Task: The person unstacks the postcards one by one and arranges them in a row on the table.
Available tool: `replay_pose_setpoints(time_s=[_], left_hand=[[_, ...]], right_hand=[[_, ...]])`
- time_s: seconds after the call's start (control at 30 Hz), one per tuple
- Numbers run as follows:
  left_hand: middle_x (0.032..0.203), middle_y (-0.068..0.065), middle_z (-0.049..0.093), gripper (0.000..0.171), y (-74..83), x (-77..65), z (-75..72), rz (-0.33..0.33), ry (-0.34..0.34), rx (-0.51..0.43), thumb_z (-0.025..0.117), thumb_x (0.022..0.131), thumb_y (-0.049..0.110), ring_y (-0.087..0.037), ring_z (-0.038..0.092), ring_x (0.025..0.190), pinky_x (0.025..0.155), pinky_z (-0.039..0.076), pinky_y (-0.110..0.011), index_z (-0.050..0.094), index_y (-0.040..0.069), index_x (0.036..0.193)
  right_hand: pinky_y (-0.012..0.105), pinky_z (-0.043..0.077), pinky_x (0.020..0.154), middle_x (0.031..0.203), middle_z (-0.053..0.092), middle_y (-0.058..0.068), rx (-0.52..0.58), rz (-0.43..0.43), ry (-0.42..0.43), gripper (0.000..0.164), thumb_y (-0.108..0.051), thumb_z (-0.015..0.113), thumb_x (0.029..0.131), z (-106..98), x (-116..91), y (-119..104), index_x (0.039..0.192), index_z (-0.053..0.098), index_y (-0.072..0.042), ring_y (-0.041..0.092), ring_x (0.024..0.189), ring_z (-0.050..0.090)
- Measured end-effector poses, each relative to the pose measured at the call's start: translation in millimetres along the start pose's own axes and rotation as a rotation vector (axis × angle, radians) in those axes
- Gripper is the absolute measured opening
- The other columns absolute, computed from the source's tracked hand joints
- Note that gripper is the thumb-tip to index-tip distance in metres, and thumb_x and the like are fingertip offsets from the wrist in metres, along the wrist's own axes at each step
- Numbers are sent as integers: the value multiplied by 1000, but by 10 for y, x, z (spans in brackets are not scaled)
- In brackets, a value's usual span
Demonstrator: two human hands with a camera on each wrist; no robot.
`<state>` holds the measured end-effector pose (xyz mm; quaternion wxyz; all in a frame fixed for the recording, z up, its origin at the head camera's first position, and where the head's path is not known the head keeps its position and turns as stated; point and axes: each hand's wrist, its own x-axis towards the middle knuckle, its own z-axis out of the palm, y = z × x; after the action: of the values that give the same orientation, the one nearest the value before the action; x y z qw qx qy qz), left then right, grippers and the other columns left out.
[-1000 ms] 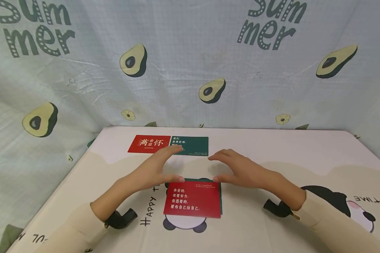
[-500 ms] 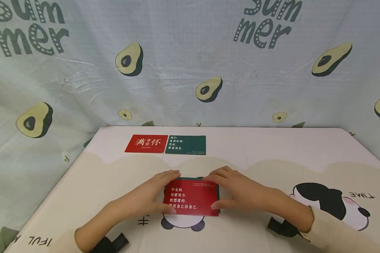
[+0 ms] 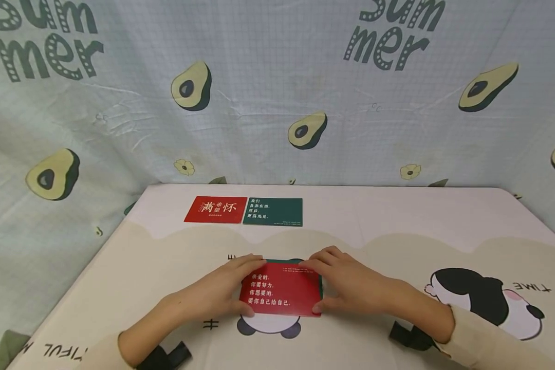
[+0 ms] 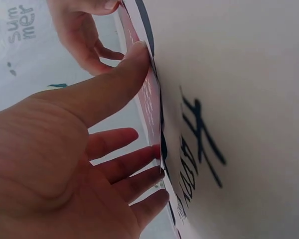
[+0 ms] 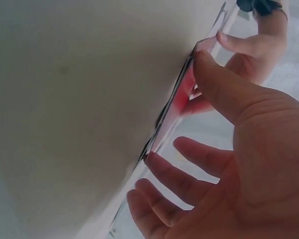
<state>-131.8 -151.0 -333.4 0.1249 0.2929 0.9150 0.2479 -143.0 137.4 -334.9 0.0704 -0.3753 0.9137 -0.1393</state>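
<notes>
A red card (image 3: 281,288) with white Chinese writing lies near the middle of the table, on top of a green card (image 3: 284,261) that shows at its far and right edges. My left hand (image 3: 213,293) holds the red card's left end, thumb at the near corner and fingers at the far one. Across from it, my right hand (image 3: 353,282) grips the right end the same way. Both wrist views show the card edge-on (image 4: 150,107) between thumb and fingertips, low over the tabletop.
Farther back, another red card (image 3: 216,209) and another green card (image 3: 273,211) lie side by side. The table (image 3: 351,344) has a printed cloth with cartoon animals and lettering. Behind it hangs an avocado-print curtain (image 3: 250,77).
Both hands came down and toward me from above the far edge of the card stack to its two ends. The thumbs moved from the far edge to the near corners.
</notes>
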Motion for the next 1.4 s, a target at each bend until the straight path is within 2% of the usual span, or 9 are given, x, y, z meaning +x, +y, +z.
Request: replay_pose_setpoints(time_s=[0.23, 0.4, 0.6, 0.73, 0.97, 1.17, 1.4], left_hand=[[143, -10, 39, 86, -17, 21, 15, -25, 12, 14, 85, 70, 26, -30, 37, 130, 86, 53, -39, 43, 7, 142], [142, -10, 39, 91, -29, 12, 28, -44, 53, 55, 87, 67, 29, -30, 37, 129, 87, 52, -39, 42, 7, 143], [128, -6, 44, 92, -47, 1, 35, -31, 83, 77, 88, 67, 31, -22, 42, 119, 86, 53, -34, 42, 7, 143], [123, -4, 43, 92, -48, 0, 30, -1, 84, 73, 88, 66, 31, -20, 41, 115, 83, 53, -32, 42, 9, 143], [126, -5, 40, 99, -56, 6, 29, 46, 80, 82, 89, 63, 37, -20, 37, 117, 82, 54, -31, 40, 9, 144], [134, -6, 40, 104, -68, 21, 28, 27, 121, 129, 88, 63, 42, -21, 38, 124, 92, 49, -37, 37, 1, 144], [133, -3, 42, 101, -73, 35, -49, 24, 150, 140, 89, 59, 46, -20, 39, 124, 94, 48, -40, 44, 5, 140]], right_hand=[[33, 51, 88, 129, 47, -4, 26, -17, 4, 80, -42, 81, 73, 19, 12, -4, 140, 46, -18, 14, 122, 36], [32, 51, 87, 128, 46, -4, 29, -24, 32, 78, -41, 82, 73, 25, 11, -20, 139, 47, -18, 14, 122, 35], [37, 48, 91, 125, 45, -2, -4, -47, 48, 75, -40, 81, 74, 30, 7, -26, 137, 48, -17, 17, 121, 35], [38, 47, 92, 125, 45, -2, 3, -62, 38, 74, -38, 80, 76, 30, 2, -27, 139, 47, -19, 17, 121, 35], [34, 49, 89, 128, 44, -1, 9, -48, 10, 76, -37, 81, 75, 33, 6, -28, 141, 45, -21, 17, 121, 35], [34, 50, 88, 129, 44, -1, 1, -25, -14, 78, -39, 81, 74, 29, 16, -27, 141, 45, -21, 16, 122, 35], [30, 51, 85, 135, 39, -3, 38, -3, -24, 85, -52, 76, 74, -22, -4, -10, 145, 39, -23, 15, 125, 31]])
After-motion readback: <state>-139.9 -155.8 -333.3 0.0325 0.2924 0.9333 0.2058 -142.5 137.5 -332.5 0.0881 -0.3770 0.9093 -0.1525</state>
